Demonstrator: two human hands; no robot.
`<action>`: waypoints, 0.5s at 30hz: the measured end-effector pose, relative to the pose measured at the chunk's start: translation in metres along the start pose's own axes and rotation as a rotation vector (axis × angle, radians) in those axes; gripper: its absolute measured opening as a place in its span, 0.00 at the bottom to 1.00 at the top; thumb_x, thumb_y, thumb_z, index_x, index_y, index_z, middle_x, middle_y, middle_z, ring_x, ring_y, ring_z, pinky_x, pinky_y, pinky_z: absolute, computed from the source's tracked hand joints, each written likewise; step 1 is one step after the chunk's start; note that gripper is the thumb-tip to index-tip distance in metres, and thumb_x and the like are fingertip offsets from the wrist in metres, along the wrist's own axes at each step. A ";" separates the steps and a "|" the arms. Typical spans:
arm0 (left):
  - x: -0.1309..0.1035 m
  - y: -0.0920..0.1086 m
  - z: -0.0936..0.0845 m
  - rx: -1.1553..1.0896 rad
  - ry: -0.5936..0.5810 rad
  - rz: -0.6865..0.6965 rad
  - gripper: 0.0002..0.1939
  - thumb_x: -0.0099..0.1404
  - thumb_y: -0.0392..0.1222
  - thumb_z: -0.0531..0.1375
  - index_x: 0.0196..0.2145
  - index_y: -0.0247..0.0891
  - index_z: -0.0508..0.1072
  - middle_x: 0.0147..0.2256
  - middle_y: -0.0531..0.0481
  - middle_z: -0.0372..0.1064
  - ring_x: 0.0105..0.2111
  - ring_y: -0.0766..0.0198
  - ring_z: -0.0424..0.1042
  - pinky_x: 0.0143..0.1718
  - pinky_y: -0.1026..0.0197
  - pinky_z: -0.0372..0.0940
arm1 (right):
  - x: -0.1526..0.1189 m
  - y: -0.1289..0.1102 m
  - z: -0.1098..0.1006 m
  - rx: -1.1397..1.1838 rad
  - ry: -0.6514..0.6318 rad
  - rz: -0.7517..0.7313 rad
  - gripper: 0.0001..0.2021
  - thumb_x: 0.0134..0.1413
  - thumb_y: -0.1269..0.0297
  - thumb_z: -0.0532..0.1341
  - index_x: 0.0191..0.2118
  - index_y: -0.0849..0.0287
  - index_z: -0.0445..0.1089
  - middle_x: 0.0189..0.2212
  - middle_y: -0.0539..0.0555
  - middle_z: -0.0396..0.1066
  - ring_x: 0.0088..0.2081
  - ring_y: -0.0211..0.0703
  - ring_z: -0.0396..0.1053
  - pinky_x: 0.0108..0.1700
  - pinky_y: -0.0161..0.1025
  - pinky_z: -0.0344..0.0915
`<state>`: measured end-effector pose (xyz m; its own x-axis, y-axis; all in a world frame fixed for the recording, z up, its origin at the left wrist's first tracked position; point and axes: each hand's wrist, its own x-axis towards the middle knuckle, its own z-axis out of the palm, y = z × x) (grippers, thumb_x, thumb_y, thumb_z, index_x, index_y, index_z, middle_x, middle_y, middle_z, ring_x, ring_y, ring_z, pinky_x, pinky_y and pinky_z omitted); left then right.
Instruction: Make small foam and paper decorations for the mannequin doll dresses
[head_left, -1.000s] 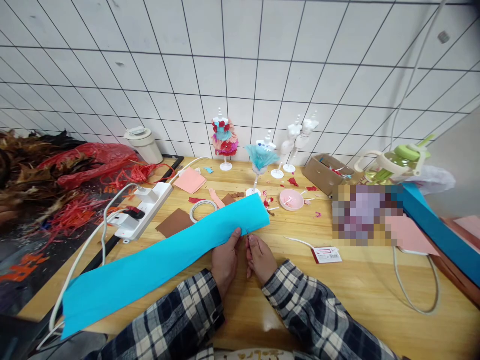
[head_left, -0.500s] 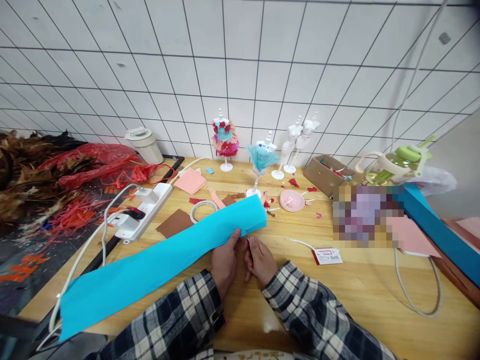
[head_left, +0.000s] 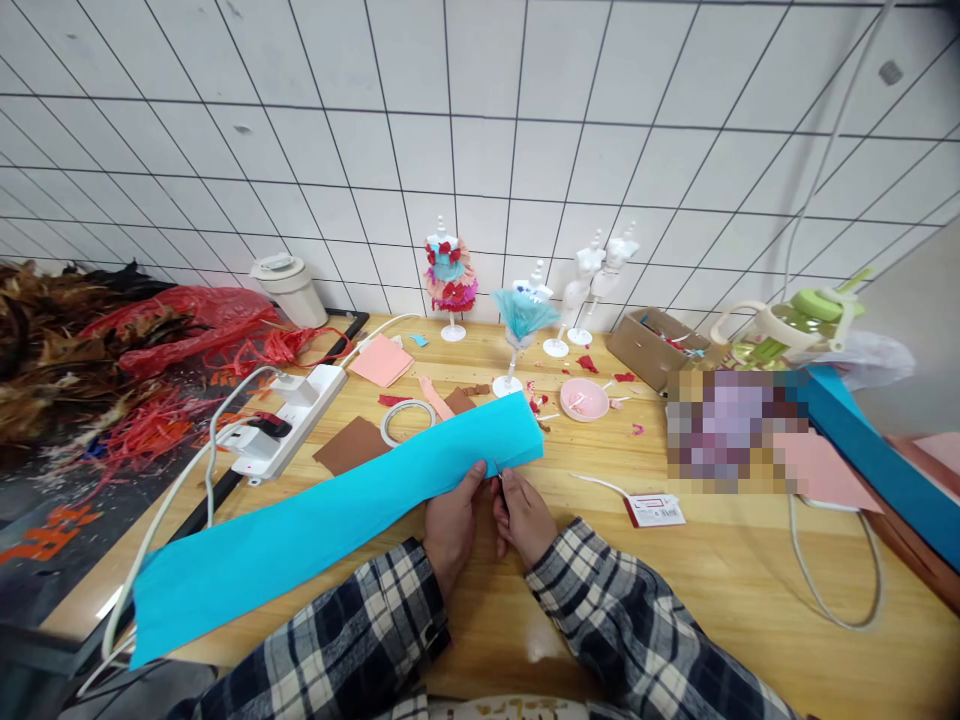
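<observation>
A long strip of bright blue crepe paper point(head_left: 322, 520) slants across the front of the table from lower left to the middle. Near its right end, my left hand point(head_left: 452, 515) is closed on the lower edge, with the thumb on top. My right hand point(head_left: 526, 515) is closed round small scissors point(head_left: 501, 478), mostly hidden by the fingers. Their thin metal blades meet the paper's lower edge, where a short slit shows. Just beyond the paper stands a small white dress form point(head_left: 525, 318) with a teal paper skirt.
A power strip point(head_left: 289, 425) with plugs and cables lies left. A roll of tape point(head_left: 405, 425), brown paper point(head_left: 352, 448) and a pink dish point(head_left: 585, 400) sit behind the strip. Other dress forms point(head_left: 452, 285) line the wall. A cardboard box point(head_left: 649, 350) and a label point(head_left: 656, 510) are at right.
The blue paper and both hands have shifted slightly to the right. The scissors remain at the paper's lower edge.
</observation>
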<state>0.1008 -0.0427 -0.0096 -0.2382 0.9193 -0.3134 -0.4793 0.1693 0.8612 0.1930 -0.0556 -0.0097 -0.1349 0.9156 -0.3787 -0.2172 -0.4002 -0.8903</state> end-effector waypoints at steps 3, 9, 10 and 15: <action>0.001 0.001 0.000 -0.020 -0.001 -0.023 0.14 0.47 0.48 0.70 0.25 0.37 0.73 0.26 0.50 0.74 0.32 0.56 0.73 0.44 0.52 0.65 | 0.000 0.000 0.000 0.009 -0.002 0.013 0.27 0.47 0.32 0.52 0.31 0.55 0.56 0.14 0.39 0.51 0.11 0.29 0.44 0.10 0.32 0.55; -0.002 0.003 0.002 -0.016 -0.014 -0.029 0.13 0.47 0.47 0.70 0.26 0.38 0.74 0.27 0.49 0.75 0.35 0.55 0.73 0.46 0.51 0.64 | -0.001 -0.001 0.000 0.024 0.023 0.021 0.28 0.46 0.31 0.52 0.31 0.55 0.55 0.14 0.39 0.50 0.11 0.29 0.43 0.09 0.32 0.53; -0.002 0.003 0.001 0.002 -0.011 -0.024 0.13 0.47 0.48 0.70 0.26 0.38 0.74 0.27 0.49 0.75 0.36 0.54 0.73 0.46 0.51 0.64 | 0.000 0.000 0.000 0.026 0.032 0.022 0.27 0.46 0.32 0.52 0.31 0.55 0.55 0.14 0.39 0.50 0.11 0.29 0.43 0.10 0.32 0.53; -0.002 -0.001 -0.003 0.086 0.012 -0.002 0.14 0.47 0.48 0.69 0.29 0.38 0.76 0.29 0.48 0.76 0.38 0.54 0.73 0.47 0.52 0.63 | 0.002 0.004 0.000 0.016 0.060 0.020 0.26 0.48 0.33 0.51 0.31 0.55 0.56 0.15 0.40 0.51 0.11 0.30 0.44 0.09 0.31 0.52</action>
<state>0.0992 -0.0461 -0.0114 -0.2474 0.9146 -0.3199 -0.4055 0.2021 0.8915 0.1918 -0.0557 -0.0137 -0.0811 0.9078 -0.4114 -0.2307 -0.4187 -0.8783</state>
